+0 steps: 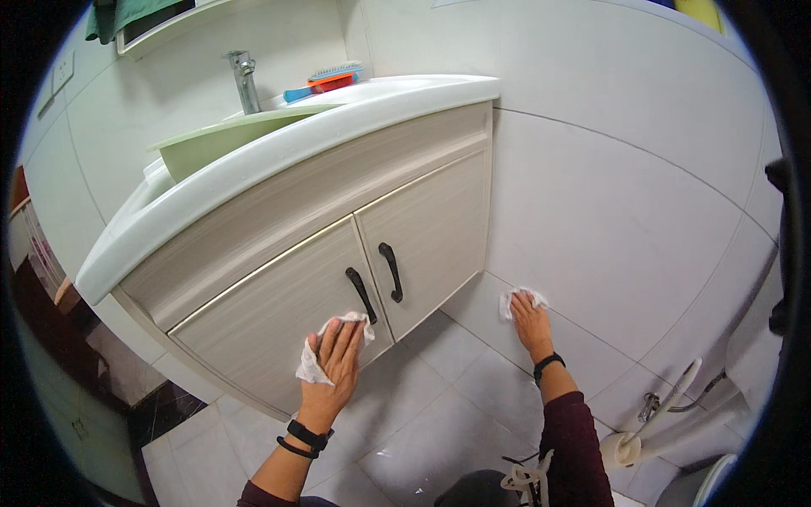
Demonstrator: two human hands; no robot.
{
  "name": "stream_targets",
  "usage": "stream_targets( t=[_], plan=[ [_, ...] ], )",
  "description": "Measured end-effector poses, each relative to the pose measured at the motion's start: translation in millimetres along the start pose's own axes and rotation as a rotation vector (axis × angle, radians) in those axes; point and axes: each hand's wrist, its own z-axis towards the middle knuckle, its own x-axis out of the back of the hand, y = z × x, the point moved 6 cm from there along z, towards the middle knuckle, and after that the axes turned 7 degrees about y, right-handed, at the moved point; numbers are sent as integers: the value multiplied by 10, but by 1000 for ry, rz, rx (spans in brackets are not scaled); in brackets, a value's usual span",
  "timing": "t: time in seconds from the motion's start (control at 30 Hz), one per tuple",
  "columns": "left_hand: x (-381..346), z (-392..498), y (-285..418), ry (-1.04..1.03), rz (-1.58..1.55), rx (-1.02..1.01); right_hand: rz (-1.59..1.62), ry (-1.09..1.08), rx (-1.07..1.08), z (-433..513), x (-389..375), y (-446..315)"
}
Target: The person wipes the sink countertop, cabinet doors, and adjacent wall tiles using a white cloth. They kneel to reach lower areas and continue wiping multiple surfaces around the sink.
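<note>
My left hand (337,367) presses a white cloth or wipe (310,369) flat against the left door (266,329) of a pale wood-grain vanity cabinet. Its fingertips are just below the lower end of a black door handle (361,295). Over to the right, my right hand (533,328) holds another white cloth or wipe (505,307) against the tiled wall (608,253), near a grout line and beyond the cabinet's right edge. The palms hide part of each cloth. Both cabinet doors are closed.
A white washbasin (304,142) tops the cabinet, with a pale green basin (215,146) in it. Behind are a chrome faucet (244,82) and brushes (329,81). At lower right, a toilet brush holder (621,450) stands near a pipe valve (649,405) and a bin (697,481).
</note>
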Motion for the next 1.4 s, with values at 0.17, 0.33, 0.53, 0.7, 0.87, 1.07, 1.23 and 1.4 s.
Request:
stream_targets(
  t=[0.17, 0.33, 0.53, 0.7, 0.87, 1.07, 1.23, 1.4],
  plan=[
    [-70, -393, 9, -76, -94, -12, 78, 29, -73, -972, 100, 313],
    [-37, -617, -97, -144, -237, 99, 156, 98, -281, -1694, 567, 826],
    [242, -974, -389, -118, -126, 227, 39, 208, -588, -2251, 1303, 1690],
    [466, -1049, -665, 20, 67, 194, -102, 426, -791, -2229, 1839, 2328],
    [578, -657, -826, 38, 93, 371, -2, 882, -909, -1561, 2306, 2612],
    [683, 119, -770, 240, 133, 307, 61, 864, -770, -407, 2514, 2298],
    [686, 378, -628, 339, 171, 307, 88, 550, -486, 88, 2082, 1637],
    [523, 380, -509, 169, 109, 280, 135, 416, -247, -58, 1409, 962]
  ],
)
